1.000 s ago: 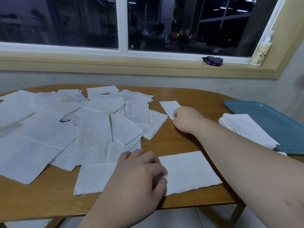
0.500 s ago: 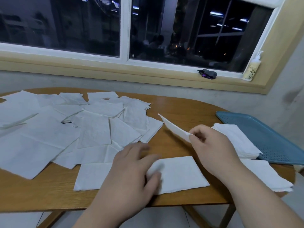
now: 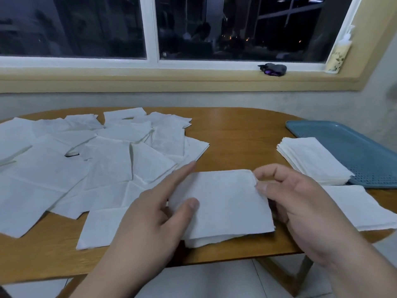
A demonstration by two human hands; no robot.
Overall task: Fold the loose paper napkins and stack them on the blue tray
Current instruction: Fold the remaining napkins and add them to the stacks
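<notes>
- The folded napkin (image 3: 225, 203) is at the near middle of the wooden table (image 3: 236, 130), between the two hands. Its near edge shows several layers and seems a little lifted from the wood.
- The left hand (image 3: 154, 216) holds the napkin's left side. The thumb lies on top and the forefinger is straight along the left edge. The other fingers are hidden, probably under the paper.
- The right hand (image 3: 300, 203) pinches the far right corner between thumb and forefinger, and the other fingers are curled near the right edge.
- The napkin is a little wider from left to right than from near to far.
- The stack of folded napkins (image 3: 313, 160) sits on the near left corner of the blue tray (image 3: 354, 138). It lies to the right of the hands and farther away, so the right hand is clearly the nearer one. I judge that this hand should carry the napkin there.
- The stack is turned, with its long side going from far left to near right, so the napkin probably needs a small rotation to match it.
- I cannot tell whether one more fold is needed first.
- Many loose napkins (image 3: 107, 160) cover the left part of the table, so much work remains.
- One more napkin (image 3: 354, 207) lies flat at the near right, just beside the tray.
</notes>
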